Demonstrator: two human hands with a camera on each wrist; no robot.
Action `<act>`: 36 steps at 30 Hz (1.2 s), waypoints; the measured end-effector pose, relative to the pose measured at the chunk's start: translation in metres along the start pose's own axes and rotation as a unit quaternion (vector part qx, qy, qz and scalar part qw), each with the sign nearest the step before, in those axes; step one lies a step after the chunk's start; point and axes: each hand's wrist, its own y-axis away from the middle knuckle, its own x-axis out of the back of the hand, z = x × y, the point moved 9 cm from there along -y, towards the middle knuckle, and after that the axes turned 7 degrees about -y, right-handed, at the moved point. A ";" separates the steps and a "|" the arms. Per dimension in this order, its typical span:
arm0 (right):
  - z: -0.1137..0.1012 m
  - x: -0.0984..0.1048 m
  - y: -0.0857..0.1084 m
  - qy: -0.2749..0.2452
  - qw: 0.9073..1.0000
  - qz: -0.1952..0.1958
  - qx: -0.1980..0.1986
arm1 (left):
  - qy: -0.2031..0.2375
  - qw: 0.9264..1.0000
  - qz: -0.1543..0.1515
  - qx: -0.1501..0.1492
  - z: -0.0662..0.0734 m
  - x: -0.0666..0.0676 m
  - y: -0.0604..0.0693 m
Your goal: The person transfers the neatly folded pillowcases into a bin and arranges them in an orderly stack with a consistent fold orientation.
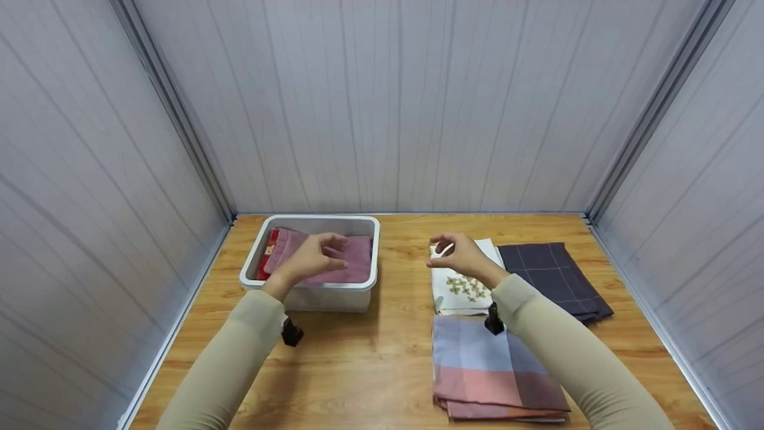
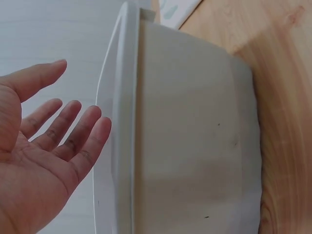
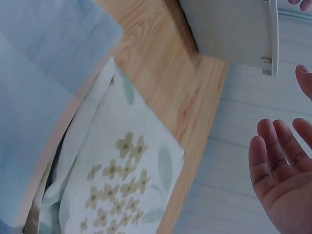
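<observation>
My left hand (image 1: 313,257) hangs empty, fingers loosely bent, above the white bin (image 1: 328,298) holding a pink cloth (image 1: 357,257) and a red cloth (image 1: 264,263). My right hand (image 1: 464,257), likewise empty, is by the flowered cloth (image 1: 465,289), dark cloth (image 1: 552,278) and plaid cloths (image 1: 471,358) on the desk (image 1: 382,370). I seem between holds; taking one calls for lowering and pinching. I see no readable writing.

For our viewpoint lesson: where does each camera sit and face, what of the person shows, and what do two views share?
Head: head-worn, forward and down at bin and flowered cloth; left hand, right hand, sleeves show.
Left wrist: on that wrist, facing the bin's side; left hand shows.
Right wrist: on that wrist, facing flowered cloth and bin; right hand and left fingertips show.
Head and right wrist share the flowered cloth.
</observation>
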 end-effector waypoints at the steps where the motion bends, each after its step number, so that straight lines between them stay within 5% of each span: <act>1: 0.002 0.001 0.002 -0.001 1.000 -0.003 -0.004 | 0.000 1.000 -0.006 -0.002 0.001 -0.003 0.001; 11: 0.023 0.008 0.019 0.023 0.999 -0.023 -0.005 | -0.010 0.998 -0.055 -0.025 0.007 -0.032 0.004; 26: 0.054 0.016 0.042 0.051 0.997 -0.059 -0.008 | 0.007 0.997 -0.079 -0.027 0.006 -0.051 0.011; 36: 0.069 0.010 0.060 0.079 0.992 -0.098 -0.004 | -0.037 0.995 -0.091 -0.035 0.003 -0.061 0.010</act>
